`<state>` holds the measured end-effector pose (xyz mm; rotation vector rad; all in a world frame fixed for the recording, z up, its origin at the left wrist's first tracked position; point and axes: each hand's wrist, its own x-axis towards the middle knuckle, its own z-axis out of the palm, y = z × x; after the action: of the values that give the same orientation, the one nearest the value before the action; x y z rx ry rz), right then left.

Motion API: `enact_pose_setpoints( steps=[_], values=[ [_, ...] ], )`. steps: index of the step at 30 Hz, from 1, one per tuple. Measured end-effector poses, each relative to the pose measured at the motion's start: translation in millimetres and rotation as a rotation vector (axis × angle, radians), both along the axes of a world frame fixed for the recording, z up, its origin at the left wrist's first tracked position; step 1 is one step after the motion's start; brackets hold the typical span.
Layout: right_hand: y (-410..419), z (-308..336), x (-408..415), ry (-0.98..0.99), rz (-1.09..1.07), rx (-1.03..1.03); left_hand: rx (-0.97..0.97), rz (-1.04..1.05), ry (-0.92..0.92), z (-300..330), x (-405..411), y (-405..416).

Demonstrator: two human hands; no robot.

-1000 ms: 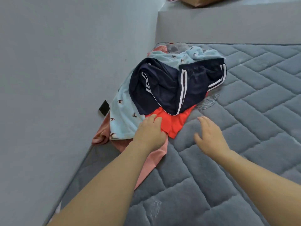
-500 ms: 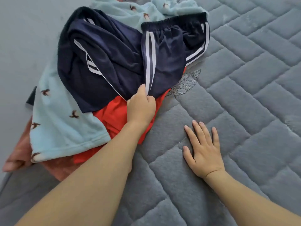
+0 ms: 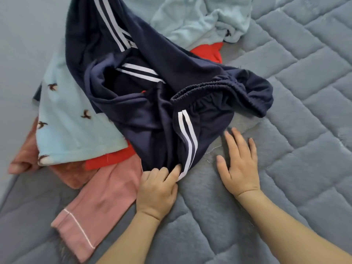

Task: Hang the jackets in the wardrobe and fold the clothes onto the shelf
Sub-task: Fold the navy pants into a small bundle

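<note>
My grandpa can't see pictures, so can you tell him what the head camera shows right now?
The left hand pinches the edge of navy shorts with white stripes, on top of a clothes pile on a grey quilted mattress. The right hand lies flat on the mattress beside them. Under the shorts lie a light blue garment, a red one and a pink one.

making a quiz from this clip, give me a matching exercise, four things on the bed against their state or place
Things:
1. navy striped trousers
2. pink piped garment
3. left hand
4. right hand

States:
a. flat on the grey quilted mattress
b. pinching a dark hem
c. top of the pile
d. bottom of the pile, nearest the person

Pairs: 1-c, 2-d, 3-b, 4-a
</note>
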<state>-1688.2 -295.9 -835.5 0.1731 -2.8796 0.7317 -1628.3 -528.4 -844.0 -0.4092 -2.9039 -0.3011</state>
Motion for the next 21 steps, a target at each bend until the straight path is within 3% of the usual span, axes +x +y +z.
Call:
enact_pose_setpoints(
  steps=[3,6,10,12,14,17,21],
  values=[
    [10,9,-15,0.161,-0.059,-0.097,-0.011,0.021,0.02,-2,0,2],
    [15,30,-65,0.234,0.087,0.05,-0.011,0.036,0.026,-5,-4,3],
    [9,57,-139,0.048,0.13,0.323,-0.009,0.046,0.048,-8,-2,3],
    [9,58,-145,-0.086,0.104,0.202,-0.012,0.048,0.061,-7,-3,2],
    [11,51,-122,-0.149,0.024,0.087,-0.011,0.054,0.07,-6,-4,2],
    [23,32,-54,-0.04,0.106,0.235,-0.019,0.061,0.056,-4,-4,3],
    [52,25,35,-0.023,0.176,0.17,-0.066,0.123,-0.007,1,-2,4]
  ],
)
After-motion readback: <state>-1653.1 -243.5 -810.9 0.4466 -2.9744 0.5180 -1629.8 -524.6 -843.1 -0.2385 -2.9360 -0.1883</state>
